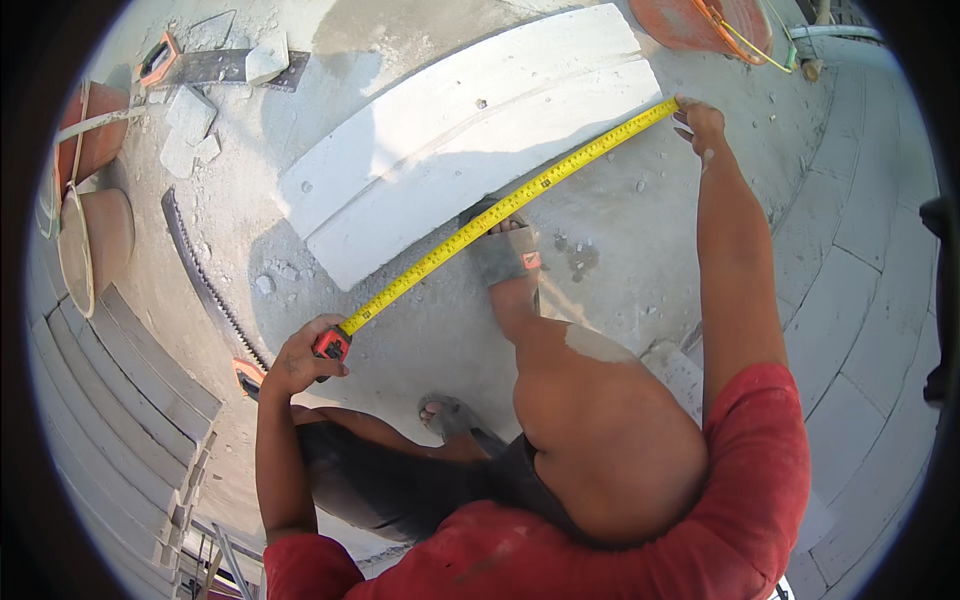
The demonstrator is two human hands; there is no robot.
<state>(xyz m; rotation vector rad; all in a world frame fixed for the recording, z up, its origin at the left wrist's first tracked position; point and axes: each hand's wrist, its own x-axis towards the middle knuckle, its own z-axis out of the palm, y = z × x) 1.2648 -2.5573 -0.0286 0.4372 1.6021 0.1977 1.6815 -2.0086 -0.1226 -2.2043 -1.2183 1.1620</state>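
Note:
My left hand (302, 362) is closed around the red and black case of a tape measure (331, 345). Its yellow blade (512, 210) runs out straight, slanting up to the right. At the far end my right hand (703, 122) pinches the blade's tip between the fingers, by the right corner of a long white block (425, 190). The blade stretches along the block's near side, apart from its left end. A second strip of white block (500, 85) lies directly behind, with a seam between them. My sandalled foot (508, 250) rests just below the blade.
One handsaw (215, 68) lies at the far left under a white chunk (267, 60); another handsaw (205, 275) lies near my left hand. Broken block pieces (188, 125) and buckets (108, 235) stand left. An orange tub (680, 25) sits far right. Block walls (850, 270) flank both sides.

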